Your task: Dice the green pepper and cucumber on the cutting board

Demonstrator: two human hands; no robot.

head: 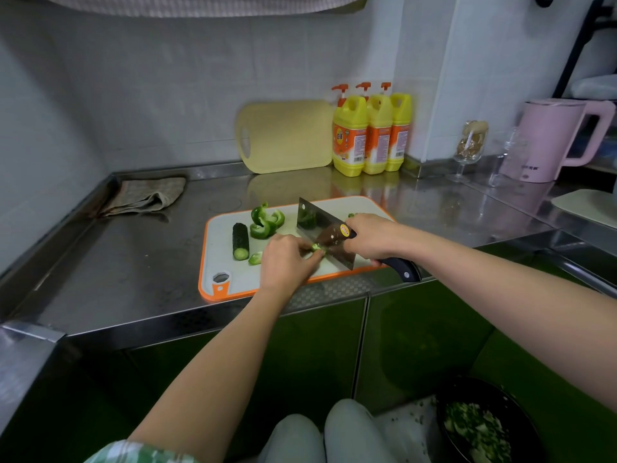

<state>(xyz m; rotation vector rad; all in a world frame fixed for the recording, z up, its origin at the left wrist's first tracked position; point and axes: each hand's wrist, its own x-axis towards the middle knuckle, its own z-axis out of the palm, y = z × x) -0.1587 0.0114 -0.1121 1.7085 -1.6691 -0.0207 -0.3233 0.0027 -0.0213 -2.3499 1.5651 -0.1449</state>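
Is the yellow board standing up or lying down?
Standing up: the yellow board leans on its edge against the tiled wall.

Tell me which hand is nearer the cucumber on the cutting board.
Left. The left hand sits just right of the cucumber, pinching a green piece; the right hand is farther right, holding the cleaver.

My right hand [370, 238] grips the black-handled steel cleaver [315, 222] over the orange-rimmed white cutting board [233, 277]; my left hand [287, 262] pinches a small green vegetable piece [317, 249] beside the blade.
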